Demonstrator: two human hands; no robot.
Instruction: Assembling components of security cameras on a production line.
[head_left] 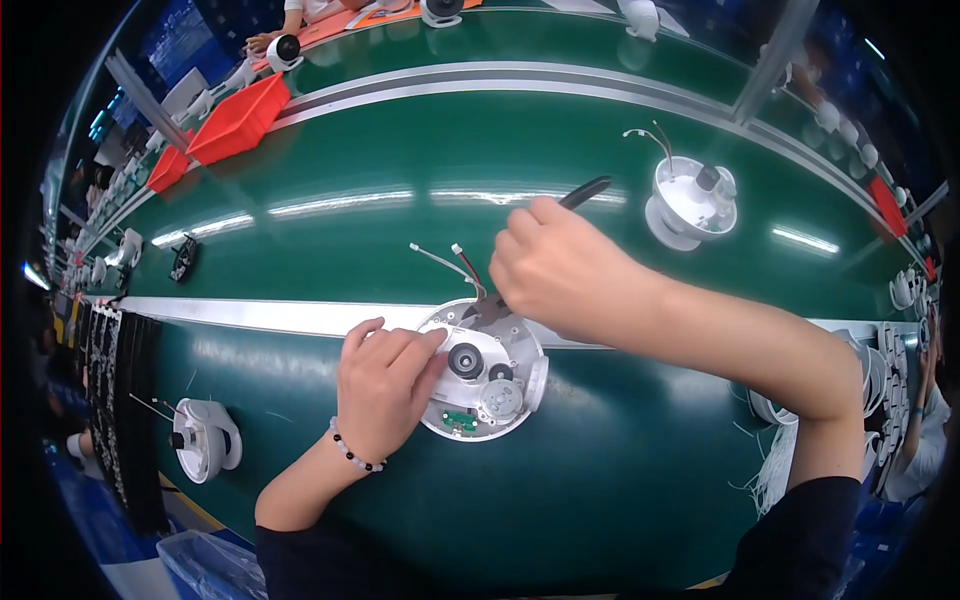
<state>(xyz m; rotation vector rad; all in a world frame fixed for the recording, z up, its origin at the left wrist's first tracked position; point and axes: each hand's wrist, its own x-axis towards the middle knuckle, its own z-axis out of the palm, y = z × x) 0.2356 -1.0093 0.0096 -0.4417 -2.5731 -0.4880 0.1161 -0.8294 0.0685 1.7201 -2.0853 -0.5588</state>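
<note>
An open round white camera housing [532, 352] lies at the middle of the bench. Inside it show a black round lens-like part, a silver motor and a small green circuit board [460, 421]. My left hand [385, 378] rests on its left side, thumb and fingers gripping the white inner part. Above the housing's far rim, my closed right hand [550, 255] holds what look like black-handled pliers [586, 192]. Their dark jaws are down by the far rim, near thin wires [463, 262] with white connectors. Whether the jaws touch a wire I cannot tell.
Another open white housing [692, 200] stands at the far right, and one [204, 440] lies at the near left. A small black part [184, 258] sits far left. Red bins [240, 120] line the back left. White cable ties or strips [775, 465] hang at right.
</note>
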